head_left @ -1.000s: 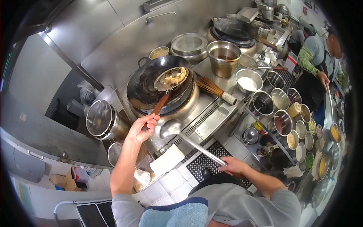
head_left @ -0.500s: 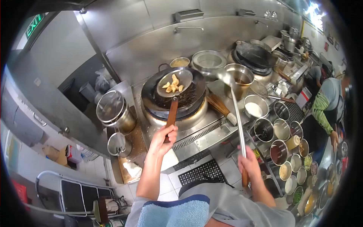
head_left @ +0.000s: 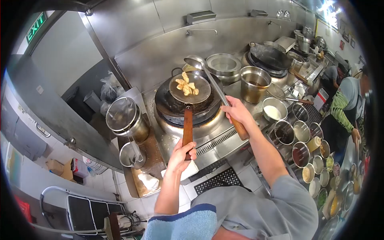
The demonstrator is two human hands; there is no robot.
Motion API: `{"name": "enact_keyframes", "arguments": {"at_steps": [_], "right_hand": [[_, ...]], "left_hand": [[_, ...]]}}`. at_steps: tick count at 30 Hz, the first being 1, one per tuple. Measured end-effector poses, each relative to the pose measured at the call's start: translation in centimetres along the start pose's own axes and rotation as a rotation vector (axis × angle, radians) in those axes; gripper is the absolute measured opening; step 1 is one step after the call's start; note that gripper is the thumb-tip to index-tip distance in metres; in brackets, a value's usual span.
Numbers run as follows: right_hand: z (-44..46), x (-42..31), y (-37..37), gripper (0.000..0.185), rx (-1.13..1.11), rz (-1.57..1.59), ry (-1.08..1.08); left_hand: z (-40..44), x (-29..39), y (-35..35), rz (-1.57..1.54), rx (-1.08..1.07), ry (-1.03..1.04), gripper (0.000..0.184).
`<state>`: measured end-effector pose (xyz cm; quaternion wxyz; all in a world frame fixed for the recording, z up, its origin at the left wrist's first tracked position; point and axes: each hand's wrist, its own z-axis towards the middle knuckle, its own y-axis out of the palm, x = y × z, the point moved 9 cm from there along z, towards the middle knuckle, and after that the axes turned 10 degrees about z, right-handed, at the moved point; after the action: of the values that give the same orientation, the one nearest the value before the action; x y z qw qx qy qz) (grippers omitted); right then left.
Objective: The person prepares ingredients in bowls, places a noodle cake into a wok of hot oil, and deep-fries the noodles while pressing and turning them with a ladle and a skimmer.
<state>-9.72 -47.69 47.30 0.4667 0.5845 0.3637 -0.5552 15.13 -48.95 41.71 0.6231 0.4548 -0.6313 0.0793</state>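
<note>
The left hand has its fingers clenched around the strainer, which carries the food above the wok. The right hand grasps the ladle, just right of the strainer, contact unclear; a knock or tilt could spill food.

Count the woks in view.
2. The near wok is beneath the strainer held by the left hand; the far wok sits farther back to the right. More could be hidden behind it.
</note>
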Motion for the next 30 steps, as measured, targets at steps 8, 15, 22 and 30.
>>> {"name": "enact_keyframes", "arguments": {"at_steps": [8, 15, 22, 30], "right_hand": [[-2.7, 0.9, 3.0, 0.019, 0.175, 0.275, -0.001], [0.6, 6.6, 11.9, 0.014, -0.074, 1.715, 0.312], [-0.2, 4.2, 13.5, 0.032, -0.075, 2.027, 0.18], [-18.2, 0.7, 8.8, 0.022, -0.297, 1.975, -0.1]], "left_hand": [[0.9, 0.4, -2.7, 0.129, -0.069, 0.029, 0.02], [3.0, 0.8, -4.3, 0.07, -0.102, -0.1, 0.019], [2.6, -0.3, -5.8, -0.003, 0.02, -0.094, 0.022], [5.0, -3.3, -6.9, 0.26, -0.097, 0.166, 0.016]]}}
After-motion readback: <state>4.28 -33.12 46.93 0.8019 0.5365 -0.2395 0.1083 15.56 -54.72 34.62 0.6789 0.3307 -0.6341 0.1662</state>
